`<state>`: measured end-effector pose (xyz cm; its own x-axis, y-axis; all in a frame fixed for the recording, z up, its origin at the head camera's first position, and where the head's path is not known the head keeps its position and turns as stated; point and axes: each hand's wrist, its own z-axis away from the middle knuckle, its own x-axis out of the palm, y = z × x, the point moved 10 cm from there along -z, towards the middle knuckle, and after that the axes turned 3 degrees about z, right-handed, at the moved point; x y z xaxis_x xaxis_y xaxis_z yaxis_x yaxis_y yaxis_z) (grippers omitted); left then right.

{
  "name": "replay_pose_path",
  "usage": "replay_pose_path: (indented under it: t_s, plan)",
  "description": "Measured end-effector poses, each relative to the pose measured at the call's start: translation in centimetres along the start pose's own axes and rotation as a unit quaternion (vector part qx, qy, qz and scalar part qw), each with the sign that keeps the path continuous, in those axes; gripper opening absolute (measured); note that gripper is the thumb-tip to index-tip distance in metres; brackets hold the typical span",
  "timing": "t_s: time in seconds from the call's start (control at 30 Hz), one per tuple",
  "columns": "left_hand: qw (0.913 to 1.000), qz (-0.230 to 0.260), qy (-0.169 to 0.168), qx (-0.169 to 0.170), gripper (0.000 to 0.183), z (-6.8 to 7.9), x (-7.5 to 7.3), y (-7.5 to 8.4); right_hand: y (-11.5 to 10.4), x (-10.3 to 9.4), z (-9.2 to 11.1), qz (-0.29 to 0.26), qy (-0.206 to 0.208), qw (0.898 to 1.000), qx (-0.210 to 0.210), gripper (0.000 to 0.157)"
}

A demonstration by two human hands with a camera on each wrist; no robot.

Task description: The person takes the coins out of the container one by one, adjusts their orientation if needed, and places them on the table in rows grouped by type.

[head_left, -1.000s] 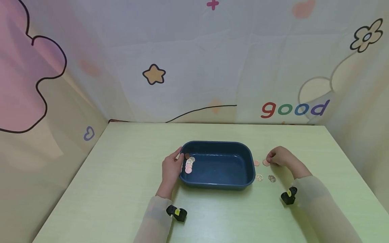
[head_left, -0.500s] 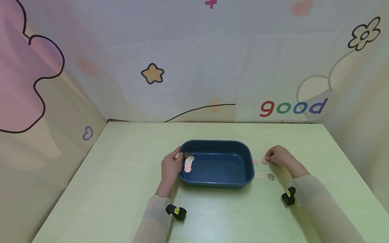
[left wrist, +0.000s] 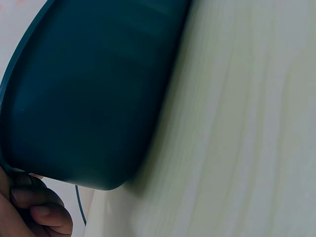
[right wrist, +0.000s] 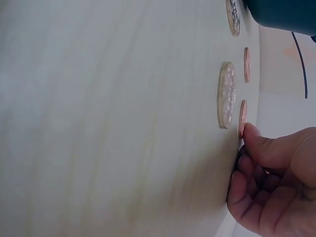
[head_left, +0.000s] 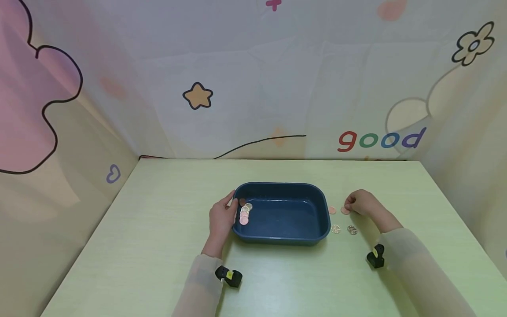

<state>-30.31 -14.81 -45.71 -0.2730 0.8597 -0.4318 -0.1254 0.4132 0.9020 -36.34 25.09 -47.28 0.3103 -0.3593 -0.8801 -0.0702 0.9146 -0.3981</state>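
My left hand [head_left: 222,216] grips the left end of a dark blue rectangular tray [head_left: 285,222], thumb over the rim and curled fingers outside, as the left wrist view shows beneath the tray wall [left wrist: 89,98]. Several coins [head_left: 244,215], pinkish, silvery and one brown, overlap inside along that end. To the right of the tray, my right hand [head_left: 364,203] pinches the edge of a copper-coloured coin [right wrist: 242,118] that is at the tabletop; the fingertips behind it are partly hidden. Nearby lie another copper coin [head_left: 332,210] and two silvery-gold coins, one close to the tray [head_left: 336,229], one farther right [head_left: 352,230].
The pale wood-grain table [head_left: 158,246] extends around the tray on all sides. A printed cloth backdrop [head_left: 253,97] rises at the table's back edge and along both sides. Small black cameras [head_left: 229,276] are strapped to both wrists.
The head view has shifted very slightly. Both hands, the tray and the coins keep their places.
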Motion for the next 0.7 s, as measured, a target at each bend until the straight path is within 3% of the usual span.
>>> replay_pose_path:
  t_s: [0.23,0.53,0.7]
  plan:
    - [1.0,0.002,-0.001,-0.007,0.039,0.0,-0.2,0.0,-0.1,-0.1,0.0,-0.005,-0.005,1.0,0.0,0.016]
    - [1.0,0.007,-0.002,-0.004,0.039,0.0,-0.1,0.0,1.0,0.1,0.2,-0.095,-0.063,0.993,0.005,0.024]
    - [1.0,0.004,-0.004,-0.007,0.039,0.0,-0.1,-0.1,0.3,-0.8,0.5,-0.115,-0.068,0.991,0.003,0.03]
